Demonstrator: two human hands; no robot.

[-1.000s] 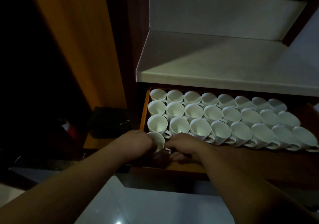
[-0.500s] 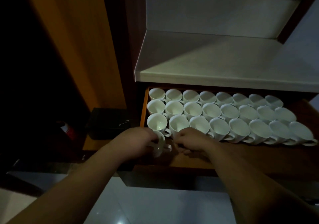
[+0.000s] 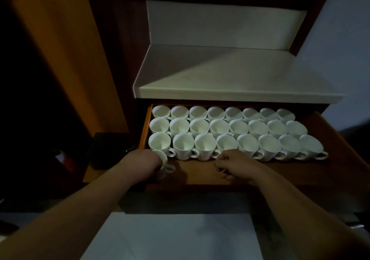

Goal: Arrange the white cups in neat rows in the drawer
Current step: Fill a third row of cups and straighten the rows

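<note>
An open wooden drawer [image 3: 280,171] holds three rows of upright white cups [image 3: 226,128], handles turned to the right. My left hand [image 3: 144,161] grips one more white cup [image 3: 164,164] at the drawer's front left corner, just in front of the first cup of the nearest row; my hand hides most of this cup, and its handle sticks out to the right. My right hand [image 3: 234,165] hovers over the bare drawer floor in front of the nearest row, fingers curled, with nothing clearly in them.
A white countertop [image 3: 230,75] overhangs the back of the drawer. A black box [image 3: 108,149] and a red object [image 3: 67,160] sit in the dark at the left. A pale flat surface [image 3: 174,237] lies below my arms. An orange-brown panel [image 3: 60,45] rises at the left.
My right hand has let go of the cup and moved to the right. My left hand still holds the cup, now lower at the front left corner.
</note>
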